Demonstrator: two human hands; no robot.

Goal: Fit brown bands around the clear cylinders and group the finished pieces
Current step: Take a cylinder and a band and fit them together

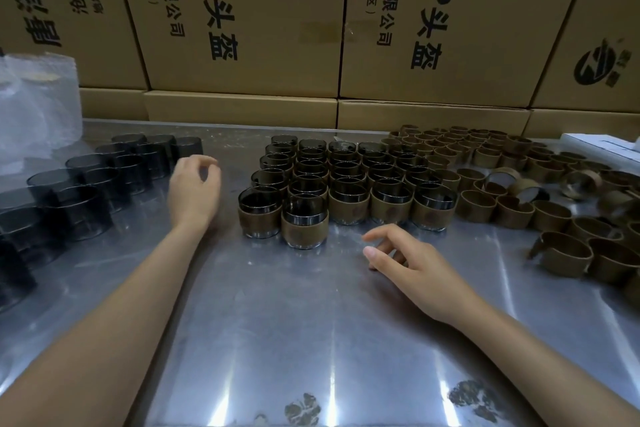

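Several banded cylinders [348,184] stand packed in rows at the middle of the metal table [311,340]; the nearest one [304,225] sits at the front of the group. Bare smoky clear cylinders [86,198] stand in rows on the left. Loose brown bands [519,177] cover the right side. My left hand [194,187] hovers between the bare cylinders and the banded group, fingers loosely curled, holding nothing. My right hand [408,265] rests low over the table just right of the nearest banded cylinder, fingers spread and empty.
Large cardboard boxes [242,21] with printed characters wall off the back of the table. A crumpled clear plastic bag [34,107] stands at the far left. A white flat item [602,142] lies at the far right edge.
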